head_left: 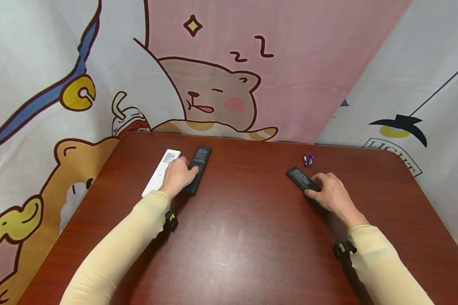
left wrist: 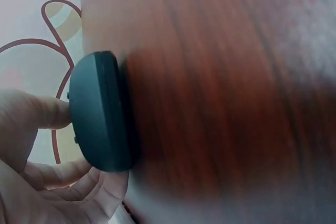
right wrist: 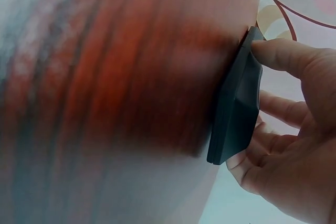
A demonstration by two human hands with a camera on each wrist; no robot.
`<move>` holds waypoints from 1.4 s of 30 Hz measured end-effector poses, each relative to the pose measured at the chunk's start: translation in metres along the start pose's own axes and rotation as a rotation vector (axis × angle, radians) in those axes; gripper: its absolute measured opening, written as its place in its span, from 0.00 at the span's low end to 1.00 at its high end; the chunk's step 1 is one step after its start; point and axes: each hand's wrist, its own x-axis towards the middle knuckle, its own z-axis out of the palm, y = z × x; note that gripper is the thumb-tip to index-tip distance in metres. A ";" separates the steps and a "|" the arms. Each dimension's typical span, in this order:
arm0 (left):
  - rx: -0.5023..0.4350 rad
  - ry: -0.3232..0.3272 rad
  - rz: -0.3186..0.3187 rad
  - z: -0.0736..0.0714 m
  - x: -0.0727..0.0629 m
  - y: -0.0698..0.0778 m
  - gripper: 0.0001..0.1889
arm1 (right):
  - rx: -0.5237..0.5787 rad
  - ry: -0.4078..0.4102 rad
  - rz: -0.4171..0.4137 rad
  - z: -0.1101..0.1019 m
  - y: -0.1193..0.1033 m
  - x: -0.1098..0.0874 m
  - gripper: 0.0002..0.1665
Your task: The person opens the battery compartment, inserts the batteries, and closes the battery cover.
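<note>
Clasping the left remote (head_left: 200, 162), the left hand (head_left: 175, 173) reached toward the far-left corner of the table (head_left: 229, 237), its grip clamped on the black body between thumb and fingers. The right hand (head_left: 331, 191) had its grip closed likewise on the right remote (head_left: 298, 175), also black, whose visible end slanted toward the far edge. Both lay label up, probably face down; holding them from above, away from their far ends, left the print uncovered. The white remote (head_left: 155, 176) lay just beside the left one, nearer the left edge. Small batteries (head_left: 308, 160) lay near the far edge, just beyond the right remote, a spot seemingly handy for the right hand.

Only the head view showed the labels and batteries. The left wrist view gave what it hid: the left remote's rounded end and two small bumps (left wrist: 76, 140) on the palm-facing side. The right wrist view brought out the right remote's sloped profile, thumb and fingers at opposite sides. Whether either remote was slightly raised could not be told.
</note>
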 end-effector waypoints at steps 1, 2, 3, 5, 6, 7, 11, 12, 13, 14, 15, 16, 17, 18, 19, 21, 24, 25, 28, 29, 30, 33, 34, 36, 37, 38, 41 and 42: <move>0.004 -0.005 -0.004 -0.001 0.000 0.000 0.19 | -0.002 0.000 -0.003 0.000 0.000 0.000 0.30; 0.009 -0.009 -0.005 -0.001 0.001 0.000 0.19 | -0.003 0.000 -0.004 0.001 0.000 0.000 0.30; 0.012 -0.011 -0.006 -0.001 0.001 -0.001 0.19 | -0.006 0.001 -0.006 0.001 0.000 0.000 0.31; 0.018 -0.010 -0.006 -0.002 0.001 0.000 0.19 | -0.012 0.001 -0.008 0.001 0.000 0.000 0.31; 0.020 -0.009 -0.003 -0.003 0.001 0.000 0.19 | -0.015 0.000 -0.008 0.001 0.000 -0.001 0.32; 0.020 -0.008 -0.002 -0.003 0.001 0.000 0.19 | -0.017 -0.001 -0.007 0.002 0.000 -0.001 0.32; 0.020 0.005 0.019 -0.004 -0.002 0.002 0.19 | -0.020 -0.001 -0.001 0.004 0.001 0.000 0.34; 0.021 0.013 0.027 -0.005 -0.003 0.003 0.19 | -0.020 0.000 0.000 0.004 0.000 0.000 0.34; 0.024 0.023 0.035 -0.005 -0.004 0.004 0.19 | -0.020 0.001 0.002 0.005 0.001 0.000 0.34; 0.028 0.034 0.045 -0.005 -0.004 0.005 0.18 | -0.020 0.002 0.003 0.005 0.001 0.000 0.34; 0.033 0.045 0.055 -0.005 -0.005 0.006 0.18 | -0.020 0.003 0.003 0.005 0.001 0.000 0.34; 0.037 0.057 0.064 -0.005 -0.006 0.007 0.18 | -0.020 0.004 0.003 0.005 0.000 0.000 0.35; 0.041 0.067 0.070 -0.005 -0.006 0.008 0.18 | -0.021 0.004 0.004 0.005 0.000 0.000 0.34; 0.045 0.077 0.077 -0.005 -0.006 0.008 0.18 | -0.022 0.002 0.004 0.005 0.000 0.000 0.34; 0.048 0.084 0.081 -0.004 -0.007 0.009 0.17 | -0.024 -0.001 0.004 0.005 0.000 0.000 0.35; 0.050 0.095 0.084 -0.003 -0.007 0.010 0.17 | -0.026 -0.009 0.005 0.005 0.000 0.001 0.35; 0.053 0.112 0.092 -0.002 -0.007 0.011 0.17 | -0.029 -0.023 0.010 0.004 -0.001 0.002 0.35; 0.052 0.117 0.094 -0.001 -0.007 0.011 0.17 | -0.028 -0.028 0.012 0.004 -0.001 0.002 0.36; 0.050 0.133 0.105 0.000 -0.008 0.012 0.17 | -0.024 -0.033 0.020 0.005 -0.003 0.003 0.35; 0.049 0.137 0.107 0.000 -0.008 0.012 0.17 | -0.022 -0.034 0.021 0.005 -0.004 0.003 0.35; 0.046 0.139 0.106 0.001 -0.008 0.013 0.17 | -0.020 -0.033 0.022 0.005 -0.005 0.004 0.35; 0.036 0.143 0.108 0.001 -0.009 0.014 0.17 | -0.011 -0.031 0.021 0.005 -0.007 0.005 0.34; 0.034 0.142 0.110 0.002 -0.010 0.015 0.17 | -0.009 -0.029 0.020 0.005 -0.008 0.005 0.34; 0.027 0.139 0.114 0.003 -0.010 0.017 0.17 | 0.000 -0.026 0.018 0.005 -0.009 0.006 0.34; 0.024 0.139 0.118 0.004 -0.011 0.018 0.18 | 0.004 -0.024 0.016 0.006 -0.010 0.006 0.34; 0.021 0.138 0.121 0.004 -0.011 0.019 0.18 | 0.007 -0.022 0.015 0.006 -0.011 0.006 0.33; 0.016 0.141 0.133 0.007 -0.012 0.022 0.18 | 0.022 -0.013 0.012 0.006 -0.015 0.007 0.32; 0.014 0.142 0.137 0.007 -0.012 0.024 0.18 | 0.026 -0.010 0.009 0.006 -0.016 0.007 0.32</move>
